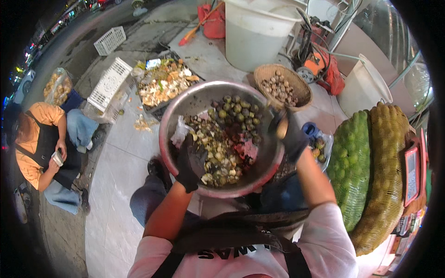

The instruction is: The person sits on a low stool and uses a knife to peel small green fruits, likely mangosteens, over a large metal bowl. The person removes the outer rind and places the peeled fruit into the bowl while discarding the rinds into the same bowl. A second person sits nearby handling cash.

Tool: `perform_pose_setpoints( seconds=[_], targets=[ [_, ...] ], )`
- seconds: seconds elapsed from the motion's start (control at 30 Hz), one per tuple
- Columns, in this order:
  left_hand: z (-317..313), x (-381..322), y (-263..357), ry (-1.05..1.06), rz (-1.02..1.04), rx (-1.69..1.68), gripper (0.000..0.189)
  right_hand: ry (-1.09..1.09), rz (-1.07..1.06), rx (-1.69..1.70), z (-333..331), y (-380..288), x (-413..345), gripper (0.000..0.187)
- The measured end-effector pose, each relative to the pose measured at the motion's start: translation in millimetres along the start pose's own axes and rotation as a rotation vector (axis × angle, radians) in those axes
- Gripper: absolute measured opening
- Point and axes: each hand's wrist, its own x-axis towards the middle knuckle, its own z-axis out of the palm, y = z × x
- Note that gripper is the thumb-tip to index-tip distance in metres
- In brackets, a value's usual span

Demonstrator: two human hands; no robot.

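A large round metal basin (222,191) stands between the person's knees. Cut, pale pieces with dark husk bits (217,149) fill its left and near part, and whole green round fruits (240,113) lie at the far right. My left hand (191,161), in a black glove, reaches over the basin's left rim close to the pieces; whether it grips one is unclear. Beside it lies a crumpled clear plastic bag (180,132). My right hand (292,133), black-gloved and blurred, is raised at the right rim, closed on a tool with a wooden handle (282,128); its other end is blurred.
Behind the basin stand a wicker basket (260,74) of walnuts, a black crate (149,109) of scraps and a white plastic tub (257,45). Green and tan mesh sacks (351,163) lie at the right. Another person (45,146) sits at the left, holding a small object.
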Motion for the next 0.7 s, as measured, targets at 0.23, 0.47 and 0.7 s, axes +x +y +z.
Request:
perform_pose_setpoints(
  seconds=[0.23, 0.47, 0.7],
  targets=[
    [0.3, -3.8, -0.7, -0.141, -0.012, 0.095, 0.056, 0.386, 0.237, -0.313, -97.4, 35.1, 18.3, 0.024],
    [8.7, -0.9, -5.7, -0.08, -0.19, 0.032, 0.055, -0.017, 0.811, -0.843, -143.3, 213.0, -57.4, 0.019],
    [16.6, -15.2, 3.0, -0.161, -0.19, 0.14, 0.048, 0.648, 0.849, -1.48, -187.5, 228.2, -7.7, 0.037]
  ],
)
